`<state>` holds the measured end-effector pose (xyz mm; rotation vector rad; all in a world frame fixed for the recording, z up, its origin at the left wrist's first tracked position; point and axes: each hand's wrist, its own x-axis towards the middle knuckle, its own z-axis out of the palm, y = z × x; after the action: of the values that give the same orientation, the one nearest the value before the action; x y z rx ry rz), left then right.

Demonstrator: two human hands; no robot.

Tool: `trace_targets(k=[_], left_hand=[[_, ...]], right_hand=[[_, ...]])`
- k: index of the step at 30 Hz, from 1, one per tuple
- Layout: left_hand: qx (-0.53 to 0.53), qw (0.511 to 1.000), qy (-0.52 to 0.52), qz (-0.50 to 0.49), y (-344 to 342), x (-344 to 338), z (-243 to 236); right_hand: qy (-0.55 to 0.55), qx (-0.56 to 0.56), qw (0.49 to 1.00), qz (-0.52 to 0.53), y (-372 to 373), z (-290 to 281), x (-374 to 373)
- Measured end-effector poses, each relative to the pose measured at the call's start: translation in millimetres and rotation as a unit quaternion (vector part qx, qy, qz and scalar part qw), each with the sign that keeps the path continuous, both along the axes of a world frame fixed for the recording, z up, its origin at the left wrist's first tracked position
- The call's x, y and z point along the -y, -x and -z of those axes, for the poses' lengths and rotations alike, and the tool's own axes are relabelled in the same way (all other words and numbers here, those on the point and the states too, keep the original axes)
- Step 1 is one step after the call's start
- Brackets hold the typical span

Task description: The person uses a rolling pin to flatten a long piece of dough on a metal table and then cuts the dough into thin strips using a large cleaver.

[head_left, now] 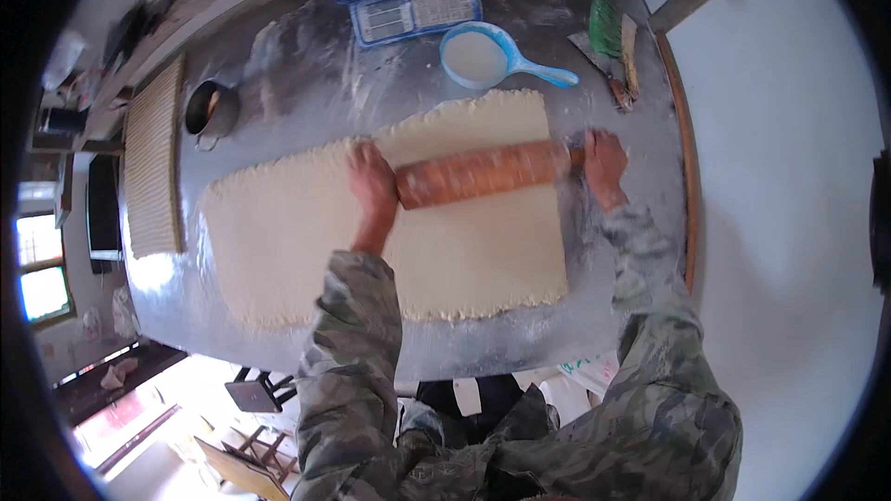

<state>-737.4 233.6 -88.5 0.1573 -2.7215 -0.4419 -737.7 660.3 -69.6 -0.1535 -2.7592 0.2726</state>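
While the rolling pin lies across the dough, the left grip and right grip clasp its ends.

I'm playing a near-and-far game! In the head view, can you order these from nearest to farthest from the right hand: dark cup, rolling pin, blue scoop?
From the right hand:
1. Rolling pin: right at the hand, stretching left.
2. Blue scoop: up and left.
3. Dark cup: far left.
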Motion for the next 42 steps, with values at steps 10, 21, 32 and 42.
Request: trace_targets(k=[10,21,32,42], left_hand=[[0.102,0.980,-0.168,-0.005,-197,59,-54],[0.184,0.982,-0.049,-0.016,-198,180,-40],[0.138,0.989,0.055,-0.022,-162,189,-20],[0.098,0.995,-0.009,-0.026,-108,184,-42]], right_hand=[[0.220,0.024,0.975,-0.013,-171,-86,36],[0.041,0.043,0.984,-0.170,-213,-31,181],[-0.004,0.078,0.988,-0.137,-182,-22,192],[0.041,0.082,0.985,-0.148,-140,-21,192]])
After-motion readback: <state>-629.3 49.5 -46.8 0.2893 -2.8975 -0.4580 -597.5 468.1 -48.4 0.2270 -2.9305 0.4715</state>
